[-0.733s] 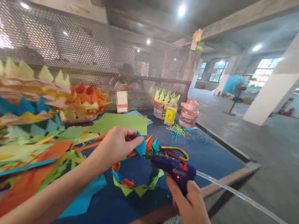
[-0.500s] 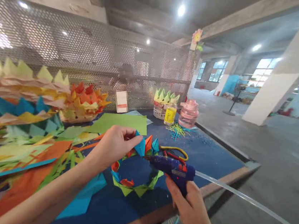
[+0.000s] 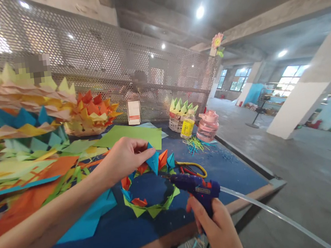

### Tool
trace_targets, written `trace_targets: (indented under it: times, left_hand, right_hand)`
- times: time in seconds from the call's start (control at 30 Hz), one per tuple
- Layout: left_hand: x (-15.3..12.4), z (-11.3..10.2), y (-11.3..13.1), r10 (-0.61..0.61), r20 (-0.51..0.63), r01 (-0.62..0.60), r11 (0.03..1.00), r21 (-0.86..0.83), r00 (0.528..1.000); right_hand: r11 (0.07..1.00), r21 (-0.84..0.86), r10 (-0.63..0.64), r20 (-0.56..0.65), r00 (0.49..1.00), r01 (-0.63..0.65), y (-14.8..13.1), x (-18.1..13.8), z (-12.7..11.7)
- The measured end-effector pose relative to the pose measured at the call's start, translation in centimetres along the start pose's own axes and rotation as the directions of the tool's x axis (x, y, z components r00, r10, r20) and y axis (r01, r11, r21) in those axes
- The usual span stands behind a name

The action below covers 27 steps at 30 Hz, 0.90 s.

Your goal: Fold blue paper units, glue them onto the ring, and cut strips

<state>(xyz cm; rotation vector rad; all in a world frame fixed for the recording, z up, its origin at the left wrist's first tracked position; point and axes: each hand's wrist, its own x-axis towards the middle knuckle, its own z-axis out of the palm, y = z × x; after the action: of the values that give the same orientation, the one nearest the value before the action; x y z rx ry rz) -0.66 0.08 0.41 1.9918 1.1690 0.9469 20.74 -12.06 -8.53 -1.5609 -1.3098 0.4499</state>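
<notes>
Between the thumb and fingers of my left hand (image 3: 131, 153) is a blue folded paper piece (image 3: 153, 162), held over the far side of a paper ring. The ring (image 3: 138, 211) lies on the table, with green points along its near side and orange and blue folded points further round. My right hand (image 3: 212, 220) is closed round the grip of a blue glue gun (image 3: 194, 184). The gun's nozzle points left, close to the bottom tip of the blue piece. A long clear glue stick (image 3: 271, 211) sticks out of its back end.
Coloured paper sheets and strips (image 3: 48, 173) cover the table's left side. Stacked paper crowns (image 3: 24, 116) stand behind them. Pliers with yellow and red handles (image 3: 199, 168) lie beyond the gun. A yellow-labelled bottle (image 3: 187, 127) and a pink bottle (image 3: 208, 127) stand at the back.
My right hand has drawn the glue gun slightly to the right, so its nozzle is a little further from the blue piece. My left hand still holds the piece in nearly the same place.
</notes>
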Motion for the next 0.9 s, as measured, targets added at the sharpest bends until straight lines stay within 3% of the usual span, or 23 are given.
trace_targets:
  times: [0.07,0.13,0.23,0.37,0.6,0.8,0.9]
  left_hand:
    - [0.1,-0.1,-0.1,-0.015,0.005,0.015,1.000,-0.013,1.000]
    - [0.2,-0.1,-0.4,-0.018,-0.006,0.018,1.000,-0.015,1.000]
    - [0.5,-0.1,-1.0,0.002,-0.024,-0.002,1.000,-0.003,1.000]
    - [0.7,0.0,-1.5,0.015,-0.019,-0.015,1.000,0.007,1.000]
    - [0.7,0.1,-1.5,0.014,0.002,-0.014,1.000,0.018,1.000]
    - [0.6,0.0,-1.3,0.043,-0.009,-0.043,0.998,0.045,0.999]
    - [0.2,-0.1,-0.7,0.037,-0.009,-0.037,0.998,0.045,0.999]
  right_hand:
    - [0.995,0.018,0.093,0.074,0.993,-0.094,0.1,1.0,-1.6]
    - [0.992,-0.069,0.116,0.078,0.990,-0.110,0.6,2.5,-3.6]
    - [0.920,-0.371,0.138,0.008,0.990,-0.125,1.8,5.2,-6.7]
    - [0.832,-0.516,0.189,-0.084,0.978,-0.205,3.4,8.2,-9.2]
    - [0.638,-0.729,0.190,-0.163,0.968,-0.248,4.5,10.2,-9.3]
    - [0.582,-0.791,0.145,-0.129,0.981,-0.190,4.8,10.6,-8.7]
    - [0.562,-0.806,0.067,-0.181,0.981,-0.188,4.6,9.7,-8.2]
